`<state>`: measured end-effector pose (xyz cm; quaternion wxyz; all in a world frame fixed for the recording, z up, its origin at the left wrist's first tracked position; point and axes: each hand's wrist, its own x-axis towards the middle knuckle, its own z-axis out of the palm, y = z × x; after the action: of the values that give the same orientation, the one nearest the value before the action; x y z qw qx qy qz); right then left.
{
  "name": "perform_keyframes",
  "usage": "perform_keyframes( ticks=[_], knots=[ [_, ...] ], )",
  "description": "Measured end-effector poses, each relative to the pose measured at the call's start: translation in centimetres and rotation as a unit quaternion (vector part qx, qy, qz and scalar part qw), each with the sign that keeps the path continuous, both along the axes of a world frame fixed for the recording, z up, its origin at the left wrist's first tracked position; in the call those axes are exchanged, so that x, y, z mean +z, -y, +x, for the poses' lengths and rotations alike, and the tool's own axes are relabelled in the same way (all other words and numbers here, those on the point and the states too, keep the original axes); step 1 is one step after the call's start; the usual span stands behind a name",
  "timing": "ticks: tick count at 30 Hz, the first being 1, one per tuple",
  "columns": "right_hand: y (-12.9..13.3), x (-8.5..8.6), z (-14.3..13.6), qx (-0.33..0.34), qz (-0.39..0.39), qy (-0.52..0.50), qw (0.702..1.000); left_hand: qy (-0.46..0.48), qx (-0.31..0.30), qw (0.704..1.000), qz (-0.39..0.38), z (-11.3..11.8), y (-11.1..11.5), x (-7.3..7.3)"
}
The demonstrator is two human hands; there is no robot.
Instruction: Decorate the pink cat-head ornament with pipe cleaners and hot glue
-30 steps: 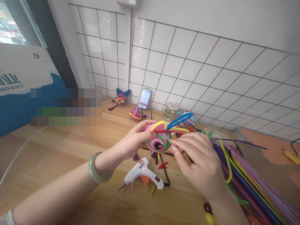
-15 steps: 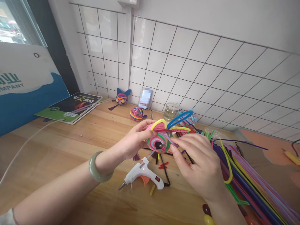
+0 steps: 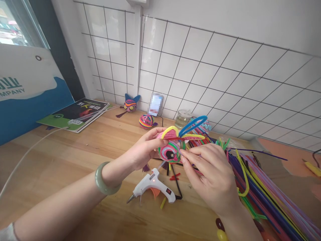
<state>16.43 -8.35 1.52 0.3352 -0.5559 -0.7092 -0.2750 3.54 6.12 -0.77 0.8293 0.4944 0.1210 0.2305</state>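
My left hand (image 3: 142,150) holds up a small round pipe-cleaner animal head (image 3: 164,147). It has pink ears edged in yellow, a blue loop (image 3: 193,126) on top, and an eye of pink and green rings round a black centre. At the head's right side, my right hand (image 3: 212,170) is closed, thumb and forefinger pinching a lilac pipe cleaner against the rings; most of that strand is hidden by the fingers. Below the hands a white glue gun (image 3: 154,182) rests on the table, its small light lit and its nozzle to the left.
Many coloured pipe cleaners (image 3: 265,190) lie at the right. Behind stand a finished head with blue ears (image 3: 130,104), a striped ball (image 3: 146,121), a phone (image 3: 155,104) and a glass jar (image 3: 183,118). A booklet (image 3: 80,112) and a white cable (image 3: 30,159) are at the left.
My right fingertips have shifted slightly left, closer to the eye, and cover more of the lilac strand. My left hand and the head stay nearly still.
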Motion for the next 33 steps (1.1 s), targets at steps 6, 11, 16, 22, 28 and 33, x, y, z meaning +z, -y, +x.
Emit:
perform_keyframes(
  ticks=[6, 11, 16, 22, 28, 33],
  knots=[
    [0.00, -0.05, -0.18, -0.020, 0.003, 0.021, 1.000, 0.013, -0.007, 1.000, -0.006, -0.04, -0.03, -0.24],
    [-0.11, -0.06, -0.37, -0.036, 0.013, 0.046, 0.998, 0.019, -0.003, 1.000, -0.014, -0.14, 0.04, -0.43],
    [-0.11, -0.04, -0.44, -0.050, 0.033, 0.090, 0.994, 0.020, 0.008, 0.999, -0.024, 0.02, 0.22, -0.42],
    [-0.07, 0.08, -0.58, -0.065, 0.030, 0.115, 0.991, 0.028, 0.015, 0.999, -0.032, 0.27, 0.39, -0.47],
    [-0.11, 0.06, -0.69, -0.070, 0.032, 0.118, 0.990, 0.039, 0.009, 0.999, -0.028, 0.30, 0.41, -0.70],
    [-0.16, -0.12, -0.65, -0.077, 0.024, 0.135, 0.988, 0.036, 0.013, 0.999, -0.030, 0.52, 0.51, -0.92]
  ],
)
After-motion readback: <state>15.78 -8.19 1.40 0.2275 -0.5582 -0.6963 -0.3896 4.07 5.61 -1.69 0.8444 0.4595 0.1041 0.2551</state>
